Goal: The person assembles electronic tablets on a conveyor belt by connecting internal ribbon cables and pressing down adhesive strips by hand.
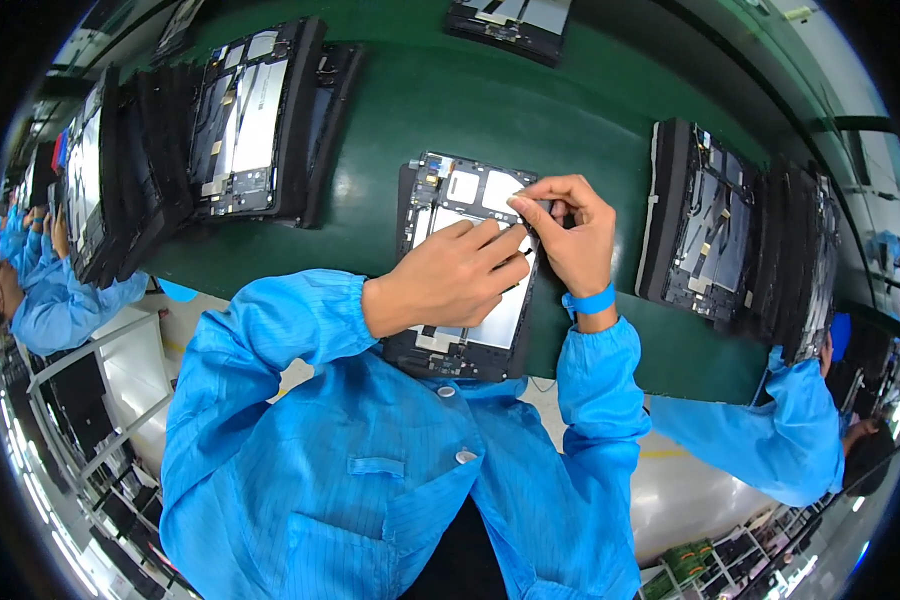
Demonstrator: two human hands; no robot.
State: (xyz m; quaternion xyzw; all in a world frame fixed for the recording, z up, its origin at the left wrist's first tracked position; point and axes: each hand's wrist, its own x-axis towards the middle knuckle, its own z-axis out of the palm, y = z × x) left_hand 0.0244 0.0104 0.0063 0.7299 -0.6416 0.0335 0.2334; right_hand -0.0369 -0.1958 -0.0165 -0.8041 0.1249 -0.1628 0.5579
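Note:
An opened tablet (465, 185), its back off and its boards and silver battery showing, lies in front of me on the green table. Over its middle, my left hand (460, 275) is closed, with the fingers curled and the fingertips toward the tablet's right edge. What those fingers hold, if anything, is hidden. At the upper right corner, my right hand (580, 240) is closed in a pinch, thumb against index finger, close to the left fingertips. Whatever sits in the pinch is too small to name. A blue band (592, 300) circles my right wrist.
Opened tablets in black foam stand in a stack on the left (250, 120) and in a row on the right (710, 220). Another tablet (515, 25) lies at the far edge of the green table (410, 90). Co-workers' blue sleeves (760, 440) show at both sides.

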